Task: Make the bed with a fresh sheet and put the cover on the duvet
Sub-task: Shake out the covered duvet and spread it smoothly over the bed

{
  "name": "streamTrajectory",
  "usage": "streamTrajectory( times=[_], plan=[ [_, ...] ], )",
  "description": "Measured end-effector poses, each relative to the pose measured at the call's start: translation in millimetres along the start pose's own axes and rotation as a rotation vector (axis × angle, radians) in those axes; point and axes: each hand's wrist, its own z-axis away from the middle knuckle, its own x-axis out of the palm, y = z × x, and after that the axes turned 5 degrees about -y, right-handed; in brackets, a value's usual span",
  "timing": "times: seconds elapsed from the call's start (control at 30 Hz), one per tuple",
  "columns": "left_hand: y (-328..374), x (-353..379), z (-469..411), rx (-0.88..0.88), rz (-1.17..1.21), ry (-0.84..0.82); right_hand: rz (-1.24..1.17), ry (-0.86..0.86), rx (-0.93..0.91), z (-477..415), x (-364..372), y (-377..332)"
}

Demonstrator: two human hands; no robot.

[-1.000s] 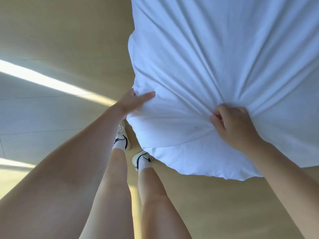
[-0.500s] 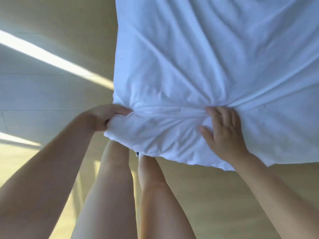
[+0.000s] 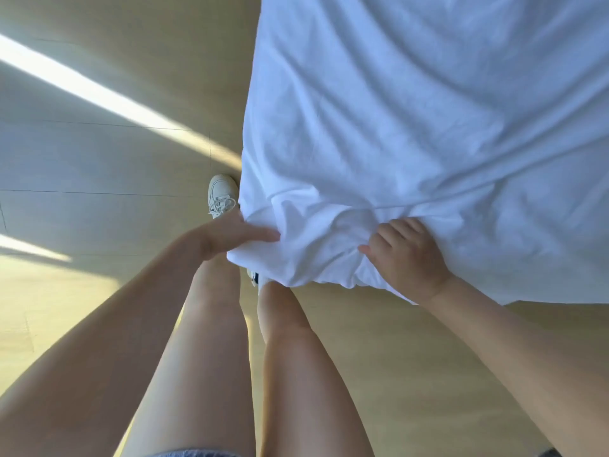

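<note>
A large white duvet in its cover (image 3: 412, 133) fills the upper right of the head view, its near corner bunched and hanging over the floor. My left hand (image 3: 230, 235) grips that corner's left edge, thumb on top and fingers hidden under the cloth. My right hand (image 3: 402, 255) lies on the bunched fabric further right, fingers curled into the folds and gripping them. What lies beneath the cloth is hidden.
A pale wooden floor (image 3: 395, 357) with a bright sunlight stripe (image 3: 99, 94) spreads left and below. My bare legs stand at the corner, one white sneaker (image 3: 221, 194) showing beside the cloth's left edge.
The cloth's corner has come nearer and lower. My left hand shifted from the side edge to the corner's tip with its thumb over it. My right hand stayed on the bunched folds.
</note>
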Motion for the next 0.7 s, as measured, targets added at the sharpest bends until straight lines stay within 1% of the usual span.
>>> streamTrajectory(
  times=[0.1,0.13,0.2,0.3,0.37,0.4,0.43,0.47,0.5,0.53,0.57,0.63,0.7],
  plan=[
    [-13.0,3.7,11.4,0.031,0.198,0.044,-0.107,0.096,0.155,25.0,-23.4,-7.1],
    [-18.2,6.5,14.9,0.008,0.25,0.043,-0.137,0.113,0.175,40.9,-30.6,-9.9],
    [-28.8,17.0,15.8,-0.073,0.277,0.083,-0.13,0.074,0.183,63.8,-39.0,-11.2],
    [-38.9,37.1,12.8,-0.175,0.204,0.162,-0.015,-0.061,0.147,64.1,-27.6,-9.9],
    [-53.3,46.1,12.7,-0.201,0.25,0.147,0.051,-0.139,0.144,56.1,-13.4,-15.4],
    [-61.2,49.1,15.3,-0.199,0.227,0.144,0.058,-0.175,0.158,55.3,-7.2,-18.0],
    [-70.2,49.2,16.8,-0.197,0.117,0.159,0.054,-0.202,0.176,56.8,-2.3,-20.2],
    [-75.7,49.7,19.6,-0.203,-0.058,0.171,0.052,-0.224,0.193,59.1,0.5,-21.9],
    [-81.0,50.9,21.1,-0.175,-0.243,0.171,0.059,-0.237,0.193,62.5,2.7,-24.1],
    [-83.5,52.2,22.9,-0.108,-0.365,0.182,0.078,-0.236,0.184,65.2,2.8,-26.4],
    [-85.9,54.7,22.8,-0.018,-0.407,0.204,0.089,-0.221,0.16,67.1,2.6,-28.6],
    [-82.6,65.6,31.7,0.095,-0.338,0.251,0.069,-0.202,0.143,68.5,-0.3,-35.2],
    [-81.2,74.6,43.3,0.106,-0.141,0.281,0.005,-0.19,0.166,67.1,-5.4,-41.7]
  ],
)
